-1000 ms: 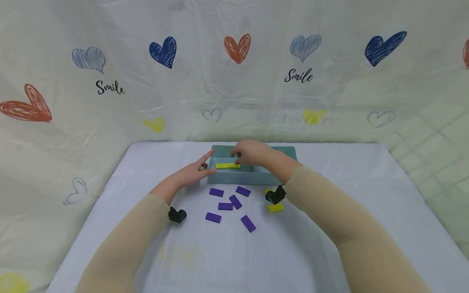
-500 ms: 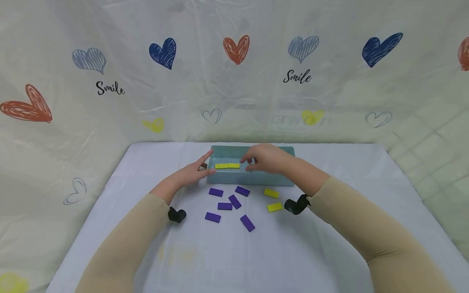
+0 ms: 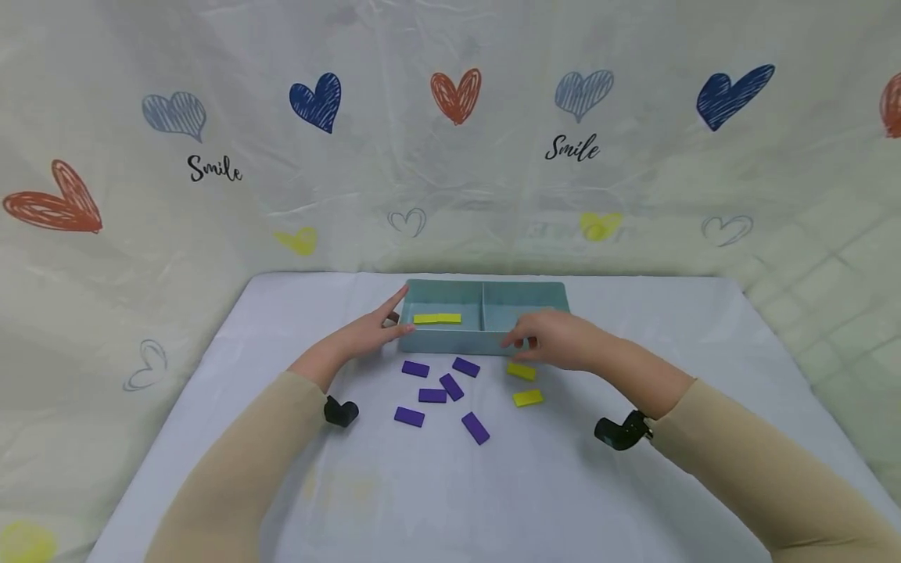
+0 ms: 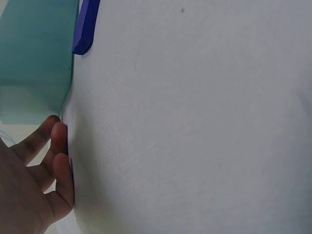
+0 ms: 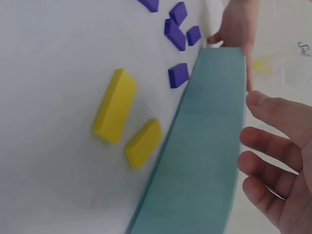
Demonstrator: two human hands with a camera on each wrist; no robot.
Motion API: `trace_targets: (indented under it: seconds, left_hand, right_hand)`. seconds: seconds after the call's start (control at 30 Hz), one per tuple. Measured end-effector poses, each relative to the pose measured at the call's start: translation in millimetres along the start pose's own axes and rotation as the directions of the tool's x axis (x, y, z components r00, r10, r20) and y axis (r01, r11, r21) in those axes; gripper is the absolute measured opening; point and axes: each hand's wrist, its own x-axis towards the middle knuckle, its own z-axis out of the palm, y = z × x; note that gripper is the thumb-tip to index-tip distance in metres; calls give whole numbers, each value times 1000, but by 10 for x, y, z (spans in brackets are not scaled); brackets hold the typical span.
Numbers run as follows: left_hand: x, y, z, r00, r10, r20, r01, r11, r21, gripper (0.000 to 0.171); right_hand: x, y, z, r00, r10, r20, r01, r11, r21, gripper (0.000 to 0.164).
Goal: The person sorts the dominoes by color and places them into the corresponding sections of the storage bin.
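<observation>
A teal two-compartment box point(image 3: 450, 342) stands at the back of the table. My left hand point(image 3: 366, 332) touches its left end, thumb at the front corner and straight index finger toward the back one; the other fingers bend at the table in the left wrist view. Two yellow blocks point(image 3: 438, 319) lie end to end in the left compartment. My right hand point(image 3: 559, 338) is at the box's front right, fingers loosely bent with nothing between them. Just under its fingertips lies one yellow block point(image 3: 522, 371), with another yellow block point(image 3: 528, 398) nearer me.
Several purple blocks point(image 3: 432, 396) lie scattered on the white tablecloth point(image 3: 450, 500) in front of the box. A divider point(image 3: 482, 305) splits the box in two. Behind the table hangs a pale sheet point(image 3: 507, 180) printed with hearts. A black device point(image 3: 622, 431) sits on my right wrist.
My right hand has come out of the box's left compartment, moving right and toward me, over the front wall to the yellow blocks on the table. The left hand has stayed put.
</observation>
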Motion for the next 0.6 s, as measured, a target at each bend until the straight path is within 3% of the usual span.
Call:
trace_targets:
  seconds: [0.27,0.6]
  left_hand:
    - [13,-14,-1,1000,12,3,-12,1000,2,90]
    - [-2,-11,-9,1000,5,-1,-5,1000,14,87]
  right_hand:
    - [-180,112,94,1000,29,7,-30,998,63,24]
    - [-191,152,252,996,58,67,-63,995,77,23]
